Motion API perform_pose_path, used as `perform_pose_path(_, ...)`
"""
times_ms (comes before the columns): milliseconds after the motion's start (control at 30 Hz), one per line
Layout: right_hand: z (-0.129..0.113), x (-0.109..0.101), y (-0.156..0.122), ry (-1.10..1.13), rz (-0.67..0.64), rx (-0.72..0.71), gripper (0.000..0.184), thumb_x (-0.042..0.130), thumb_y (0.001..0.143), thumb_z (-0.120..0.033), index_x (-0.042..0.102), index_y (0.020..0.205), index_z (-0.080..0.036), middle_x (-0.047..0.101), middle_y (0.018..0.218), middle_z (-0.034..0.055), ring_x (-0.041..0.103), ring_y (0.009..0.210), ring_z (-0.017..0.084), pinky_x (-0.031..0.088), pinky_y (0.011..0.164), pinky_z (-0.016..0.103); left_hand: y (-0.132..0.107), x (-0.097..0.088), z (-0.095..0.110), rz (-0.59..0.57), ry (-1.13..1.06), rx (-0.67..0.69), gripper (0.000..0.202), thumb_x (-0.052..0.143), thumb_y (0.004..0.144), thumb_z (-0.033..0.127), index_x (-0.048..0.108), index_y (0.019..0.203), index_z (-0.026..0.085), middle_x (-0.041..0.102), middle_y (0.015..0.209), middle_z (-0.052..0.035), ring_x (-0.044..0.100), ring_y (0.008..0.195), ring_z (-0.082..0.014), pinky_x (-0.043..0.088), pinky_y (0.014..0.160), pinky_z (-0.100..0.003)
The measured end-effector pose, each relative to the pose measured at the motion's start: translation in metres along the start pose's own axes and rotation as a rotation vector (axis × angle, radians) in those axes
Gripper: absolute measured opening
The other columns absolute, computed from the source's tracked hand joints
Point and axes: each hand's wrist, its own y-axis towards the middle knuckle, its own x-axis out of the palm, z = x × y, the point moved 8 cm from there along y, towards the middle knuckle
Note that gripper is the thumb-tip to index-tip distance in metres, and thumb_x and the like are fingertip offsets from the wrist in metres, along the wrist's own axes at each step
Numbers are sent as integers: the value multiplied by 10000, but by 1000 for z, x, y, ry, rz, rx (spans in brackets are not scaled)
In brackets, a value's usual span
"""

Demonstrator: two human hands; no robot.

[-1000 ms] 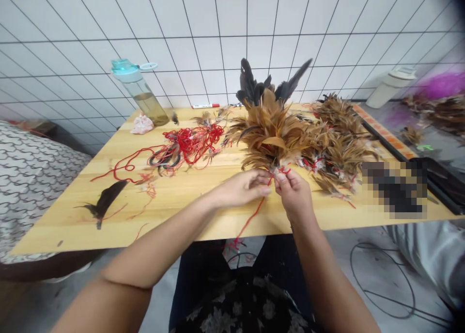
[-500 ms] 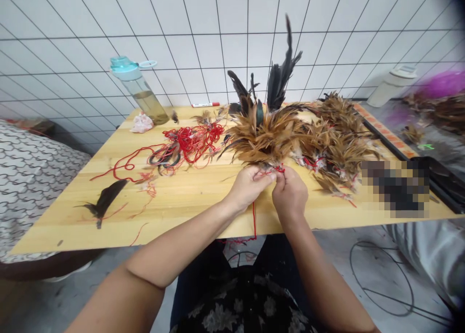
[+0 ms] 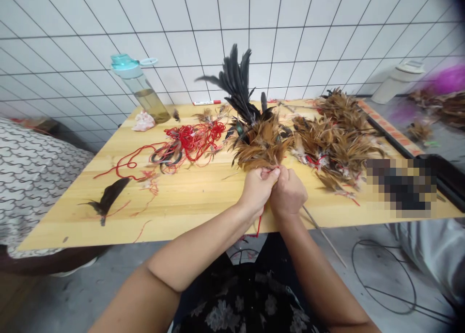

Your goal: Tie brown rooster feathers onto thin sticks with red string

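Nearest, a thin stick [image 3: 323,236] slants out from under the right hand [image 3: 287,193] toward the lower right, past the edge of the wooden table [image 3: 189,207]. A red string [image 3: 258,225] hangs just below the left hand [image 3: 258,190]. The two hands touch side by side over the table's near edge, fingers curled and pressed together, both clamped on the base of the feather bundle [image 3: 259,141]. The bundle stands upright above the fists, brown plumes fanning out and dark feathers rising from its top.

To the left on the table lies a single dark feather [image 3: 107,199]. Farther in sits a tangle of red thread [image 3: 196,139], and to the right a pile of brown feather bunches [image 3: 337,141].

At the far edge are a crumpled pale wad [image 3: 143,122], a clear water bottle [image 3: 143,88] with a teal lid, leaning, and a red-capped marker [image 3: 206,102], its print too small to read. Beyond stands a white-tiled wall [image 3: 308,23].
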Motion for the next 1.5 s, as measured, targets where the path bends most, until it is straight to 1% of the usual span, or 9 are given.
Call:
perform_pose_path(133, -3, -2, -1, -52, 32, -1, 346, 327, 986, -289, 616, 832, -176, 554, 690, 57, 443, 630, 169, 224, 580, 330, 9, -8, -9, 146, 133, 49, 198, 664, 755, 284, 556, 672, 139, 548, 629, 16, 488, 599, -78, 392, 594, -206)
perform_pose_path(300, -4, 3, -4, -63, 22, 33, 361, 316, 992, -274, 614, 818, -167, 564, 699, 63, 447, 627, 170, 238, 589, 329, 18, -8, -18, 170, 120, -4, 287, 681, 745, 305, 475, 608, 158, 485, 575, 42, 435, 540, -64, 367, 553, -205)
perform_pose_path(500, -4, 13, -9, 64, -76, 108, 387, 267, 991, -225, 630, 876, -154, 588, 745, 91, 483, 670, 187, 271, 600, 325, 23, -7, -26, 99, -26, -145, 265, 729, 684, 285, 520, 617, 135, 546, 576, 18, 483, 537, -75, 375, 550, -216)
perform_pose_path(767, -1, 18, -11, 177, -291, 212, 342, 335, 968, -299, 631, 1051, -148, 640, 882, 128, 569, 731, 211, 322, 616, 307, 25, -16, -24, -19, -46, -90, 328, 772, 618, 348, 533, 566, 130, 526, 510, 33, 431, 469, -51, 327, 498, -202)
perform_pose_path(900, 4, 33, -5, 603, -560, 200, 245, 459, 900, -323, 644, 895, -161, 640, 774, 77, 550, 659, 175, 353, 608, 283, 26, -19, -13, -98, -52, -37, 338, 790, 600, 380, 584, 603, 113, 596, 579, -4, 502, 516, -69, 364, 519, -203)
perform_pose_path(1000, 5, 47, -11, 1077, -850, 295, 448, 433, 888, -527, 582, 668, -166, 511, 545, 4, 433, 506, 117, 327, 523, 254, 25, -20, -5, -169, 21, -20, 368, 775, 634, 423, 571, 588, 119, 493, 475, 38, 359, 405, -36, 236, 425, -205)
perform_pose_path(1167, 5, 50, -19, 1541, -1037, 520, 528, 623, 690, -692, 586, 727, -167, 517, 610, -20, 368, 493, 75, 247, 458, 231, 24, -23, 8, -241, 105, 24, 370, 772, 649, 448, 617, 631, 112, 404, 433, 61, 204, 397, -23, 96, 423, -237)
perform_pose_path(1300, 2, 45, -16, 1667, -1054, 599, 476, 719, 645, -616, 598, 766, -172, 545, 672, -16, 403, 535, 75, 280, 468, 224, 26, -21, 10, -304, 148, 35, 363, 773, 656, 448, 647, 665, 107, 472, 459, 42, 271, 406, -29, 154, 422, -221)
perform_pose_path(1500, 0, 46, -14, 1578, -1078, 629, 425, 801, 596, -503, 602, 737, -155, 549, 637, -17, 441, 530, 65, 204, 426, 201, 25, -13, 6, -506, 89, -8, 330, 768, 690, 403, 672, 767, 97, 656, 618, -42, 606, 566, -139, 481, 606, -280)
